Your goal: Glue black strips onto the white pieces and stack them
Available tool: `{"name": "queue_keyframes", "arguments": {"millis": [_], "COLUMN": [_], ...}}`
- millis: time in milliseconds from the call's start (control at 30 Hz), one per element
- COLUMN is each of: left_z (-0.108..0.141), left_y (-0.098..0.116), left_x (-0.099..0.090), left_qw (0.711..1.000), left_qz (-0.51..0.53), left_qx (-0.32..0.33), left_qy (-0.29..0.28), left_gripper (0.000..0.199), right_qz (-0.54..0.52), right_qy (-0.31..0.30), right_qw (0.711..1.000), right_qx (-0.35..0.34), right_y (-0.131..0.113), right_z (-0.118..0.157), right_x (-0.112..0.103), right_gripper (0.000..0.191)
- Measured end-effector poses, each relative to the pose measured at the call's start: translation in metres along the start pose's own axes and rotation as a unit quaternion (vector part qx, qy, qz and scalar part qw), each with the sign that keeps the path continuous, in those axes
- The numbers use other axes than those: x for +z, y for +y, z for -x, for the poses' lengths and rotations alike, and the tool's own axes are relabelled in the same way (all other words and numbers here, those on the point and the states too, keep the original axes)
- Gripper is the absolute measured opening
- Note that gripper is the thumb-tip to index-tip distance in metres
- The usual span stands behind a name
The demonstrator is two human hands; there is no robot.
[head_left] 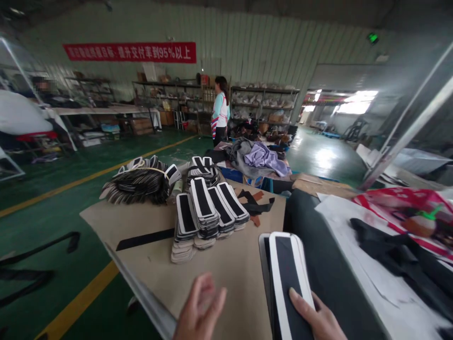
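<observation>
My right hand (316, 314) grips a stack of long rounded pieces (288, 278), white-edged with a black middle strip, thumb on top. To its left, my left hand (203, 307) is raised over the tan tabletop (233, 269), thumb and fingers apart, with nothing in it. Beyond my hands, several piles of like pieces (203, 203) stand side by side on the table. A large bundle (141, 182) of such pieces lies at the back left, with a band round it. One black strip (145, 239) lies flat left of the piles.
Black and brown scraps (255, 205) lie right of the piles. Grey and lilac cloth (265, 158) covers a surface behind. At the right are white sheets (339, 222), dark cloth and a metal pole (410, 132). A person (221, 111) stands farther back, before shelves.
</observation>
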State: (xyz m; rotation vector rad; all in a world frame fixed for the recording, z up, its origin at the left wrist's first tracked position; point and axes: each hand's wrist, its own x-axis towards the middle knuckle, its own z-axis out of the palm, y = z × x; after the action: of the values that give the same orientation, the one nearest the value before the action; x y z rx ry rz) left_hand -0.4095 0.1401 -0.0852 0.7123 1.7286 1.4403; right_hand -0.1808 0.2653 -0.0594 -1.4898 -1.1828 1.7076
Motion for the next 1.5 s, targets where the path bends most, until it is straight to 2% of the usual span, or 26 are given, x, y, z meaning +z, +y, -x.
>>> {"name": "queue_keyframes", "arguments": {"millis": [33,100,167,233,300,433,533,633,733,867,967,1100,1267,1400,1500], "left_z": [-0.029,-0.088,-0.14,-0.183,-0.216,-0.255,-0.266,-0.271,-0.273,-0.275,-0.275,-0.277,-0.278,-0.282,-0.284], "left_y": [0.009,0.029,0.045,0.055,0.059,0.061,0.06,0.055,0.048,0.045,0.047,0.048,0.048,0.048,0.052], "left_x": [-0.014,-0.041,-0.061,-0.073,-0.079,-0.082,-0.078,-0.072,-0.067,-0.066,-0.066,-0.068,-0.066,-0.068,-0.077], "left_qw": [0.998,0.986,0.978,0.977,0.979,0.987,0.993,0.994,0.992,0.992,0.992,0.99,0.988,0.988,0.985], "left_qz": [-0.016,-0.056,-0.079,-0.096,-0.101,-0.084,-0.069,-0.071,-0.074,-0.087,-0.094,-0.117,-0.134,-0.135,-0.146], "left_qx": [0.025,0.081,0.089,0.073,0.042,-0.012,0.008,0.061,0.081,0.067,0.046,0.019,0.024,0.009,-0.013], "left_qy": [0.063,0.135,0.171,0.177,0.17,0.139,0.091,0.063,0.064,0.061,0.068,0.073,0.065,0.08,0.095], "left_gripper": [0.074,0.075,0.077,0.079,0.082,0.081,0.067,0.066,0.071,0.073,0.076,0.082,0.077,0.076,0.071], "right_qz": [-0.01,-0.023,-0.018,0.003,0.036,0.086,0.105,0.13,0.157,0.197,0.247,0.35,0.466,0.505,0.504], "right_qy": [-0.025,-0.069,-0.107,-0.135,-0.157,-0.172,-0.195,-0.209,-0.203,-0.193,-0.172,-0.119,-0.046,-0.047,-0.045], "right_qw": [1.0,0.997,0.994,0.99,0.986,0.98,0.974,0.969,0.966,0.961,0.952,0.924,0.876,0.848,0.845], "right_qx": [0.0,0.0,-0.014,-0.031,-0.043,-0.05,-0.037,-0.015,-0.008,-0.019,-0.054,-0.093,-0.119,-0.153,-0.172], "right_y": [-0.024,-0.071,-0.111,-0.141,-0.159,-0.169,-0.16,-0.151,-0.149,-0.152,-0.151,-0.151,-0.159,-0.159,-0.159], "right_z": [-0.023,-0.065,-0.104,-0.141,-0.176,-0.232,-0.256,-0.265,-0.265,-0.267,-0.271,-0.271,-0.253,-0.242,-0.24], "right_x": [0.013,0.041,0.072,0.105,0.138,0.2,0.231,0.244,0.246,0.245,0.248,0.254,0.264,0.269,0.269], "right_gripper": [0.071,0.073,0.072,0.069,0.063,0.053,0.049,0.05,0.056,0.06,0.06,0.055,0.064,0.071,0.076]}}
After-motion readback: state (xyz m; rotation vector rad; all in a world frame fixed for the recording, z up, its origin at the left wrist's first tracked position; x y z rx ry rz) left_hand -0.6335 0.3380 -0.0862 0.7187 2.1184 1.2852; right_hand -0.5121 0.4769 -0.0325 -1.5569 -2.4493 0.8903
